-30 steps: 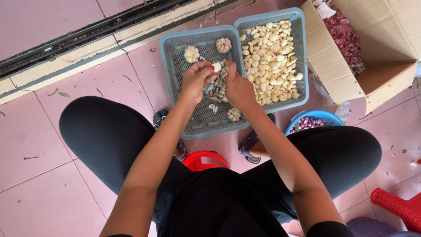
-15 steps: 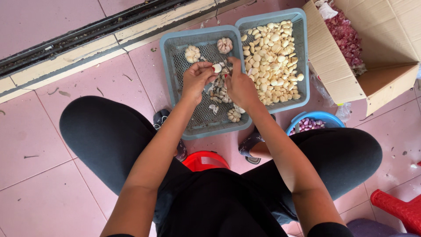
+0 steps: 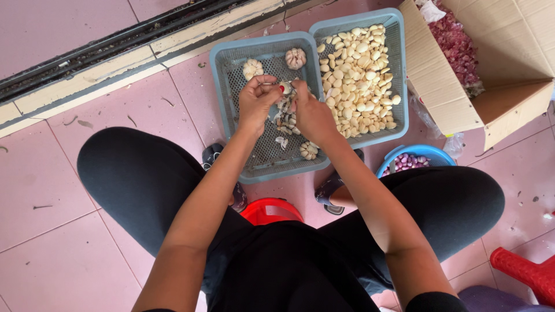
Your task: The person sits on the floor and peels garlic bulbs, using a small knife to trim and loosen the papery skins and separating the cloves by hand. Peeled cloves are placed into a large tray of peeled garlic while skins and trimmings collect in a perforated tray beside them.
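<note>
Both hands meet over the left grey-blue mesh basket (image 3: 231,98). My left hand (image 3: 258,105) and my right hand (image 3: 312,113) pinch a garlic clove (image 3: 286,88) between the fingertips, papery skin hanging from it. Below the hands lies a pile of garlic skins (image 3: 284,118). Whole garlic bulbs lie in this basket: one at the top left (image 3: 252,68), one at the top right (image 3: 296,58), one near the front (image 3: 309,150). The right basket (image 3: 399,69) is filled with several peeled cloves (image 3: 358,75).
An open cardboard box (image 3: 503,104) with reddish onion skins stands at the right. A blue bowl (image 3: 430,153) of small purple shallots sits by my right knee. A red stool (image 3: 272,211) is under me, another red plastic piece (image 3: 529,271) at the lower right. A door track (image 3: 104,46) runs along the back.
Both hands have stayed over the left basket, working the clove with small finger movements; the clove sits a little higher between the fingertips now.
</note>
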The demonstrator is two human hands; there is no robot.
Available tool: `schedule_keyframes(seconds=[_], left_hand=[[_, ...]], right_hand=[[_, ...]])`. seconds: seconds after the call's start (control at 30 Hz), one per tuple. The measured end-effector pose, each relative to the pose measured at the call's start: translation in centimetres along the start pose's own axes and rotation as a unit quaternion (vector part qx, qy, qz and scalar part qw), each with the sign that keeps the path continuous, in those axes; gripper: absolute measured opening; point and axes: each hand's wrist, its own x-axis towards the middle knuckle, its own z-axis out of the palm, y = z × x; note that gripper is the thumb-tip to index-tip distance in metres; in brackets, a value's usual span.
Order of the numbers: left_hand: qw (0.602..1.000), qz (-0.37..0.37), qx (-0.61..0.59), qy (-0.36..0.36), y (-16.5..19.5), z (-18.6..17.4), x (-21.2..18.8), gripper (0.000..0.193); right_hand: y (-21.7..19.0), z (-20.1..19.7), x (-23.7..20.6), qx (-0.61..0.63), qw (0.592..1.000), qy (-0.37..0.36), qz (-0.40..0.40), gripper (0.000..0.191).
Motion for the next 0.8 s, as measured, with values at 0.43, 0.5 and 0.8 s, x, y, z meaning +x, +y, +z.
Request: schedule_keyframes(seconds=[0.43,0.5,0.8], left_hand=[[0.998,-0.008,-0.053,-0.021,-0.2,-0.3,0.3,0.022],[0.998,-0.018,-0.058,-0.025,-0.2,-0.5,0.3,0.021],[0.999,0.011,-0.025,-0.017,-0.2,0.2,0.3,0.018]], right_hand=[[-0.2,-0.1,-0.3,0.004,1.000,0.002,-0.008,0.056],[0.0,-0.1,-0.2,0.016,1.000,0.003,-0.015,0.056],[-1.3,-1.4,-0.4,-0.013,1.000,0.012,0.016,0.048]])
